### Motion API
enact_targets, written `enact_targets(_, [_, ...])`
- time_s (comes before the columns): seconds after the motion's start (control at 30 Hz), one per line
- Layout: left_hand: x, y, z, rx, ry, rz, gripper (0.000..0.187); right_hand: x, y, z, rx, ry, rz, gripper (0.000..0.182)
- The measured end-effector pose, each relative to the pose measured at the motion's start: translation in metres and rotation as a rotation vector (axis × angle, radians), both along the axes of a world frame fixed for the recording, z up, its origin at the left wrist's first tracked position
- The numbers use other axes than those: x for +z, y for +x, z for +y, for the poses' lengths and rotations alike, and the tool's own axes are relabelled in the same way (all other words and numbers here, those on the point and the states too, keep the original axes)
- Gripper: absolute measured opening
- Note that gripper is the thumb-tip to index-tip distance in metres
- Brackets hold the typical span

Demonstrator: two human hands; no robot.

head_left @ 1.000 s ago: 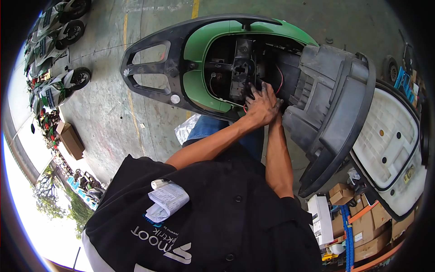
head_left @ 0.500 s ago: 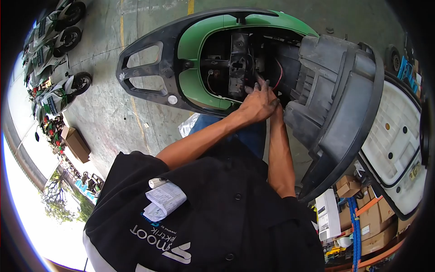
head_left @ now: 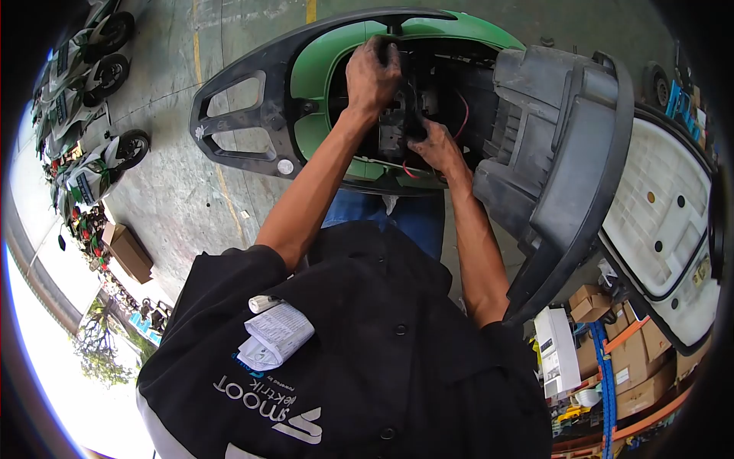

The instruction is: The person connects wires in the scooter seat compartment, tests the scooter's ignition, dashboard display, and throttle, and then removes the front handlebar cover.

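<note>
My left hand (head_left: 372, 80) reaches to the far side of the scooter body opening, its fingers curled round the upper end of a long black part (head_left: 413, 96). At the lower end of that part, my right hand (head_left: 437, 147) grips with thumb and fingers bent; its exact kind is hard to make out in the dark cavity. Beneath it lies a grey metal bracket (head_left: 391, 136). The green body panel (head_left: 312, 145) surrounds the opening. One red wire (head_left: 465, 115) curves to the right of my hands, and another red wire end (head_left: 409, 171) shows by the near rim.
A black tail frame with a grab rail (head_left: 248, 122) extends left. The bulky grey seat base (head_left: 566, 153) stands tilted up at right, beside a white panel (head_left: 661, 222). Shelving with cardboard boxes (head_left: 638, 367) is at lower right. Parked motorcycles (head_left: 92, 161) line the far left.
My hands were together at the near right of the opening. Now the left has moved up and left to the far side, while the right has shifted slightly left; the black part spans between them.
</note>
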State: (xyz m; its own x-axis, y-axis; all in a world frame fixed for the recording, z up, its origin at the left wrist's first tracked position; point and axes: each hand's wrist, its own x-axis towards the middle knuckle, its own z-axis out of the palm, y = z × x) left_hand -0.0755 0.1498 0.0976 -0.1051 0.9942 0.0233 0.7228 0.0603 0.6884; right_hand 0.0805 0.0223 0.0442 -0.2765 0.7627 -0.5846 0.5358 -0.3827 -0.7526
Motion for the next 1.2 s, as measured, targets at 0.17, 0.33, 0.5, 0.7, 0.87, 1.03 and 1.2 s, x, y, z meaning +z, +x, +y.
enact_targets(0.17, [-0.033,0.011,-0.008,-0.086,0.210,-0.001,0.012,0.010,-0.002,0.005,-0.091,-0.158,0.178,0.057])
enact_targets(0.33, [-0.044,0.009,-0.005,-0.105,0.271,0.052,0.013,-0.036,-0.029,-0.015,-0.138,0.221,0.029,0.076])
enact_targets(0.5, [-0.041,0.007,-0.003,-0.090,0.247,0.051,0.012,-0.015,-0.023,-0.003,-0.098,0.137,0.092,0.097])
enact_targets(0.7, [-0.040,0.009,-0.003,-0.082,0.208,0.043,0.012,-0.010,-0.004,0.008,-0.057,0.010,0.254,0.085])
enact_targets(0.87, [-0.042,0.008,-0.003,-0.077,0.201,0.049,0.012,0.008,-0.015,0.022,0.196,-0.119,-0.097,0.075])
enact_targets(1.03, [-0.042,0.006,-0.006,-0.078,0.162,-0.008,0.012,-0.015,-0.029,0.000,-0.285,0.016,-0.044,0.047])
enact_targets(1.2, [-0.039,0.006,-0.002,-0.071,0.182,-0.025,0.011,-0.027,-0.034,-0.006,-0.308,0.021,-0.078,0.043])
